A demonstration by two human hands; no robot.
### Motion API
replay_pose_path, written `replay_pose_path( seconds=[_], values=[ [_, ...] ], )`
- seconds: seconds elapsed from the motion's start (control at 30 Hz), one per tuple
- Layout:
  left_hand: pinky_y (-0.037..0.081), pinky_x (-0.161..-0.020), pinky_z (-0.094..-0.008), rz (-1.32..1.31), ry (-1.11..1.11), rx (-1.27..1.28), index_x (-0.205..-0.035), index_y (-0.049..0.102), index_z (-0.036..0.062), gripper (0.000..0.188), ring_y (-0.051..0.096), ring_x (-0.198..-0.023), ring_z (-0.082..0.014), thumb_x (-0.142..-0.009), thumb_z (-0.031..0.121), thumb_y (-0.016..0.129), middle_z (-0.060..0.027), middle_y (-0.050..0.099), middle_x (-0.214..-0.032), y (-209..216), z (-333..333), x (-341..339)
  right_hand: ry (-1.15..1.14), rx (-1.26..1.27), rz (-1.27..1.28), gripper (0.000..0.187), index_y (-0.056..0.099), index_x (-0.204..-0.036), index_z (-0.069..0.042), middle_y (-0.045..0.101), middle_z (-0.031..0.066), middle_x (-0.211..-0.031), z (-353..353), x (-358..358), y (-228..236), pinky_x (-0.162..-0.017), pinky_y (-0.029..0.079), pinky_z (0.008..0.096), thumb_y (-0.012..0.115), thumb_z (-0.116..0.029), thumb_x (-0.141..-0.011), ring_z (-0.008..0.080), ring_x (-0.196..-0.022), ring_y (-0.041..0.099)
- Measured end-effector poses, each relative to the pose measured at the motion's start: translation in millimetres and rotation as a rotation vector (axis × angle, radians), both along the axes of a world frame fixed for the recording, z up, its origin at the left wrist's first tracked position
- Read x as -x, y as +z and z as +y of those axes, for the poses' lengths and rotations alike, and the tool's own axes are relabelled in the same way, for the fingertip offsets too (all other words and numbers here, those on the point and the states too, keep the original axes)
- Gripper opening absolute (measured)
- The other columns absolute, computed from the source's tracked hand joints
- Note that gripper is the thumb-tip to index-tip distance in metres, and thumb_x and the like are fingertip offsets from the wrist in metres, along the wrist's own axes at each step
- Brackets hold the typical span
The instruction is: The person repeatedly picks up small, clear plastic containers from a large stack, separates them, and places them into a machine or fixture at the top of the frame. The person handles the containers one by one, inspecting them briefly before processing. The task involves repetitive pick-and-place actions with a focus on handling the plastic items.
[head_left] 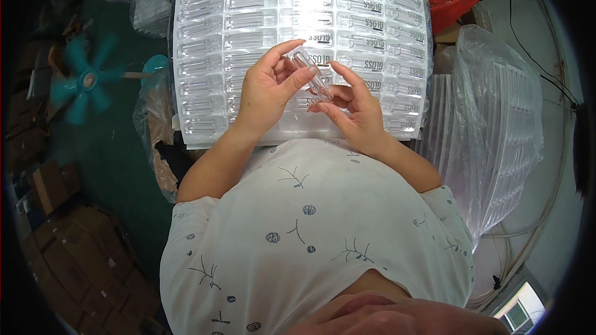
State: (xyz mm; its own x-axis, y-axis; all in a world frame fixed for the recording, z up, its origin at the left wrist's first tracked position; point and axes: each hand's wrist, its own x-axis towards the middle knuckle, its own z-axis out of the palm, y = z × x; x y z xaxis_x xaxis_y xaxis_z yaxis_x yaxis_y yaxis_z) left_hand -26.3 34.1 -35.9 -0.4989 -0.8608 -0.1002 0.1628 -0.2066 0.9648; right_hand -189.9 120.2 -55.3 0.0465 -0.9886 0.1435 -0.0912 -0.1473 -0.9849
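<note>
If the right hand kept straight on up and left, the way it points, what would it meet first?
Most likely the clear tube, slanting just ahead of the right hand; they may already touch, since depth is unclear.

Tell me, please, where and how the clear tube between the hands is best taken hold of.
Probably take the clear tube by its far end, coming from the far side and pinching across its long sides. It is slim, straight and slanted; the left hand has its thumb near the middle, the right hand is at the near end, and the far end shows beyond that thumb.
</note>
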Motion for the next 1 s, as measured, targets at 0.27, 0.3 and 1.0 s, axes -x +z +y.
replay_pose_path(
  seconds=[0.27,0.3,1.0],
  values=[
    [0.048,-0.085,-0.0256,-0.002,0.009,-0.002,-0.127,0.045,-0.0031,0.046,0.06,-0.097,-0.0139,-0.087,0.007,0.064,-0.0117,0.063,-0.102,-0.8,0.8,3.0,0.029,-0.075,-0.074,0.056,0.027,-0.139,-0.002,0.067,0.0138,-0.102,0.7,-0.7,-2.5,-0.078,0.052,0.0297,0.054,-0.001,-0.09,0.0199,-0.088,0.068],
    [0.048,-0.085,-0.0258,0.013,0.009,-0.017,-0.127,0.045,-0.0031,0.045,0.06,-0.097,-0.0142,-0.087,0.007,0.063,-0.0119,0.063,-0.102,0.2,0.8,3.6,0.032,-0.069,-0.092,0.055,0.027,-0.139,-0.002,0.066,0.0142,-0.103,0.5,-1.5,-1.9,-0.078,0.052,0.0295,0.053,-0.002,-0.09,0.0195,-0.088,0.068],
    [0.049,-0.076,-0.0207,-0.027,0.083,0.035,-0.125,0.05,-0.0016,0.041,0.057,-0.083,-0.0073,-0.087,0.006,0.064,-0.005,0.059,-0.09,-3.9,1.4,7.8,0.032,-0.058,-0.119,0.06,0.023,-0.14,-0.002,0.067,0.0159,-0.099,2.3,-5.3,-4.3,-0.074,0.053,0.0282,0.055,-0.002,-0.089,0.0181,-0.083,0.068]
  ],
)
